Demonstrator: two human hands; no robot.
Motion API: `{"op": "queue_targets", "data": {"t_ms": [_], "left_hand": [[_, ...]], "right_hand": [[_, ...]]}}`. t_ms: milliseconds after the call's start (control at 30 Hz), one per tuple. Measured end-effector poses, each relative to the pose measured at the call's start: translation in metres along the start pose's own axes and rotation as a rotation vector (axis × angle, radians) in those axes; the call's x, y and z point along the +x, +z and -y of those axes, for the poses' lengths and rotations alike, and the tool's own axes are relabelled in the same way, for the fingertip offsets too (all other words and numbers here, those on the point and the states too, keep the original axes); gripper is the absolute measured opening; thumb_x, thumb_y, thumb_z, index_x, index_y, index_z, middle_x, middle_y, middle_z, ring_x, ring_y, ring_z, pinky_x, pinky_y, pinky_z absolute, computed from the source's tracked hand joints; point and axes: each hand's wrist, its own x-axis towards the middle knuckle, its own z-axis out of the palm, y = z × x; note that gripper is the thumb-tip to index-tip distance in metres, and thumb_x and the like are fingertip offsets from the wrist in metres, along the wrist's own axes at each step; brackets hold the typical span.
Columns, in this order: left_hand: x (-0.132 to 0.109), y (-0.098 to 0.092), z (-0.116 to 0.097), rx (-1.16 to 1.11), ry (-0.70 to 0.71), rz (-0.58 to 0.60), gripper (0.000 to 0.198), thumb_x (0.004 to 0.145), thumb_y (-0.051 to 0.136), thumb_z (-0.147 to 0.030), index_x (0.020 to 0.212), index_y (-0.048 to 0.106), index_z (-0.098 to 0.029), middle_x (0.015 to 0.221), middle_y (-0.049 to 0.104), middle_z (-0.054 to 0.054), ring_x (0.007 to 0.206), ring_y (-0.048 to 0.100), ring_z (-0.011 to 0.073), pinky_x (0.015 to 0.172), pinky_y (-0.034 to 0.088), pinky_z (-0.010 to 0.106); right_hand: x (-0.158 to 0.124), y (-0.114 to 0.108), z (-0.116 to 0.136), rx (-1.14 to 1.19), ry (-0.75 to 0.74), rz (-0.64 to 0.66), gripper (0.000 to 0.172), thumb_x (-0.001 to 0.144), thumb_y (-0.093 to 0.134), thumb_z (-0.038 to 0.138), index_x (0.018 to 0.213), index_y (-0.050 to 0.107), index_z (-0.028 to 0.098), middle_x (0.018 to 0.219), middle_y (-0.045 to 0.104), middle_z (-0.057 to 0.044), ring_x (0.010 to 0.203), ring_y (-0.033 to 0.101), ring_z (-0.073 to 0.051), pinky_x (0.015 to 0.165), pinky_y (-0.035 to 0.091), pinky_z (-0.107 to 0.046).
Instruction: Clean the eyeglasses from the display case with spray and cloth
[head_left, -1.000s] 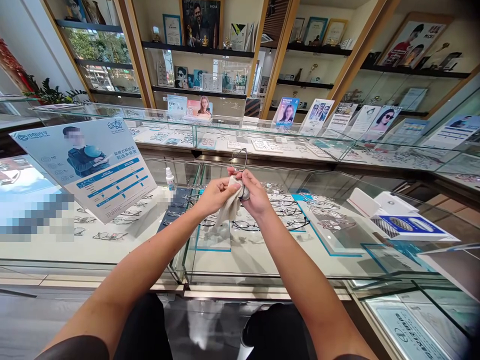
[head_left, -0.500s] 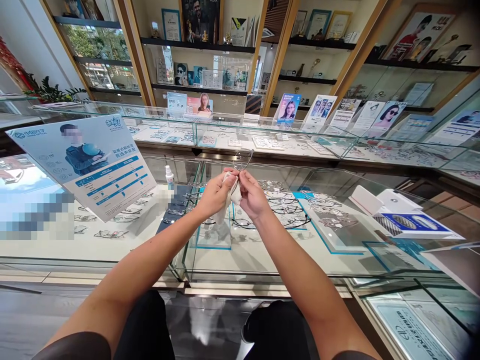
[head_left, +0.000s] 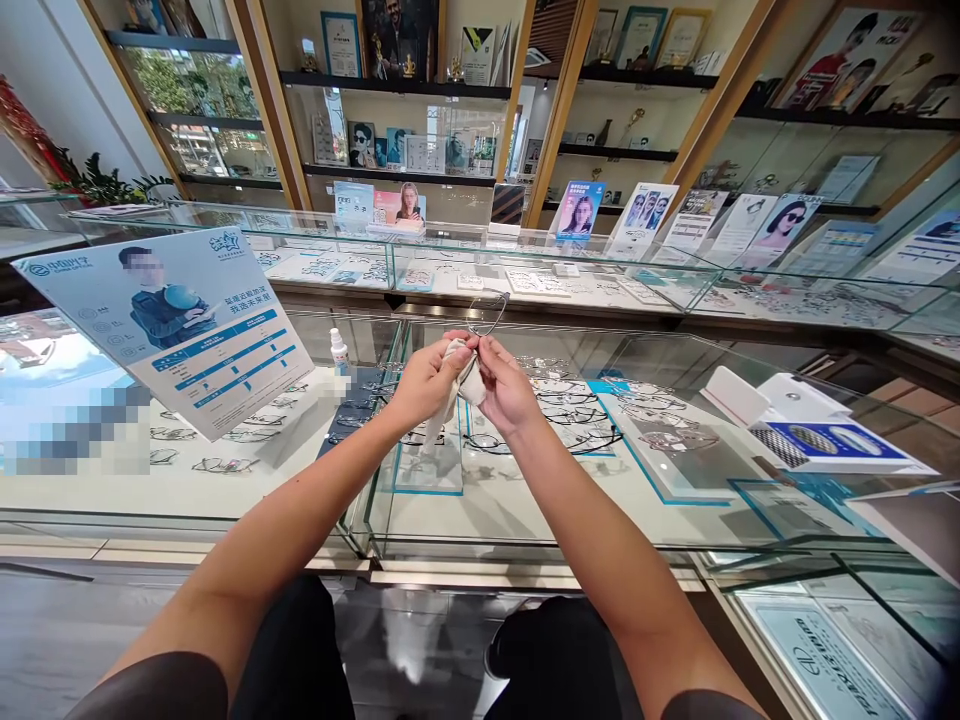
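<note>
Both hands meet in mid-air above the glass counter, closed around one pair of glasses (head_left: 489,314). One lens and rim stick up past the fingertips; the rest is largely covered by the fingers and a cloth. My left hand (head_left: 429,380) pinches the pale cleaning cloth (head_left: 452,385) against the glasses, and part of the cloth hangs below the fingers. My right hand (head_left: 508,388) grips the glasses frame near its middle, thumb and forefinger pressed together, with cloth bunched beside the palm.
Under the glass top (head_left: 525,515) lie rows of eyeglass frames (head_left: 574,405). A white spray bottle (head_left: 339,350) and a tilted printed sign (head_left: 169,330) stand to the left. An open white-and-blue box (head_left: 825,440) sits at right. Another display counter (head_left: 450,255) runs behind.
The hands stay together at nearly the same spot. The glasses have turned slightly, and the hanging part of the cloth has shifted a little to the left.
</note>
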Motion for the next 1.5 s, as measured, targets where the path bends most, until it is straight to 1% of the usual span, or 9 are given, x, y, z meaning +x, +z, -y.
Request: {"op": "queue_targets", "data": {"t_ms": [100, 267, 467, 667, 833, 1033, 1133, 1300, 1500], "left_hand": [[0.007, -0.009, 0.001, -0.034, 0.013, -0.103, 0.066, 0.092, 0.059, -0.083, 0.086, 0.069, -0.018, 0.08, 0.066, 0.004, 0.076, 0.058, 0.0181, 0.07, 0.046, 0.03], [0.023, -0.039, 0.011, -0.073, 0.047, -0.422, 0.054, 0.097, 0.06, -0.076, 0.086, 0.059, -0.023, 0.071, 0.055, -0.001, 0.061, 0.048, 0.0128, 0.057, 0.04, 0.028], [0.027, -0.052, 0.012, 0.034, 0.162, -0.501, 0.047, 0.093, 0.074, -0.065, 0.096, 0.051, -0.024, 0.077, 0.057, -0.003, 0.062, 0.048, 0.0115, 0.061, 0.042, 0.028], [0.021, -0.047, 0.012, 0.228, 0.292, -0.428, 0.024, 0.106, 0.055, -0.045, 0.096, 0.054, -0.023, 0.09, 0.07, 0.004, 0.072, 0.057, 0.0146, 0.068, 0.045, 0.031], [0.017, -0.043, 0.011, 0.423, 0.43, -0.343, 0.01, 0.094, 0.061, -0.028, 0.087, 0.057, -0.022, 0.079, 0.064, 0.002, 0.069, 0.054, 0.0149, 0.067, 0.042, 0.031], [0.017, -0.042, 0.006, 0.473, 0.55, -0.415, 0.019, 0.094, 0.061, -0.027, 0.077, 0.053, -0.023, 0.081, 0.07, 0.003, 0.074, 0.064, 0.0158, 0.071, 0.049, 0.032], [0.018, -0.047, 0.006, 0.491, 0.608, -0.388, 0.007, 0.094, 0.063, -0.026, 0.09, 0.058, -0.022, 0.097, 0.075, 0.007, 0.09, 0.071, 0.019, 0.08, 0.053, 0.035], [0.018, -0.053, 0.008, 0.609, 0.658, -0.174, 0.062, 0.077, 0.081, -0.039, 0.131, 0.056, -0.023, 0.137, 0.067, 0.015, 0.125, 0.066, 0.0306, 0.094, 0.057, 0.044], [0.016, -0.047, 0.013, 0.635, 0.612, -0.099, 0.074, 0.072, 0.09, -0.063, 0.128, 0.058, -0.025, 0.14, 0.068, 0.015, 0.131, 0.066, 0.0329, 0.107, 0.054, 0.048]], "right_hand": [[0.003, -0.007, 0.005, -0.018, -0.059, -0.021, 0.038, 0.082, 0.088, 0.058, 0.086, 0.065, 0.027, 0.13, 0.079, -0.005, 0.126, 0.072, -0.026, 0.096, 0.065, -0.04], [0.009, -0.023, 0.014, 0.018, -0.119, -0.055, 0.033, 0.088, 0.085, 0.055, 0.088, 0.065, 0.029, 0.129, 0.079, 0.001, 0.128, 0.071, -0.02, 0.109, 0.059, -0.037], [0.011, -0.032, 0.013, 0.01, -0.092, -0.027, 0.035, 0.085, 0.087, 0.057, 0.087, 0.066, 0.03, 0.105, 0.081, 0.003, 0.115, 0.076, -0.018, 0.108, 0.059, -0.036], [0.016, -0.039, 0.015, -0.024, -0.07, -0.062, 0.037, 0.083, 0.086, 0.057, 0.083, 0.064, 0.028, 0.094, 0.075, 0.002, 0.105, 0.076, -0.019, 0.101, 0.06, -0.036], [0.015, -0.04, 0.019, -0.097, -0.023, 0.009, 0.042, 0.075, 0.092, 0.06, 0.075, 0.066, 0.026, 0.084, 0.072, 0.002, 0.091, 0.074, -0.018, 0.1, 0.059, -0.035], [0.011, -0.037, 0.023, -0.259, 0.043, 0.111, 0.045, 0.075, 0.09, 0.064, 0.072, 0.067, 0.026, 0.08, 0.072, -0.001, 0.085, 0.069, -0.02, 0.093, 0.058, -0.037], [0.011, -0.039, 0.027, -0.319, 0.043, 0.138, 0.044, 0.078, 0.089, 0.065, 0.073, 0.069, 0.026, 0.079, 0.073, -0.002, 0.084, 0.069, -0.02, 0.089, 0.056, -0.035], [0.01, -0.044, 0.035, -0.441, 0.029, 0.183, 0.043, 0.084, 0.084, 0.064, 0.072, 0.07, 0.025, 0.079, 0.073, -0.003, 0.084, 0.068, -0.021, 0.089, 0.054, -0.036], [0.01, -0.047, 0.037, -0.56, 0.034, 0.26, 0.044, 0.085, 0.082, 0.065, 0.072, 0.073, 0.025, 0.075, 0.075, -0.003, 0.077, 0.067, -0.021, 0.085, 0.054, -0.037]]}}
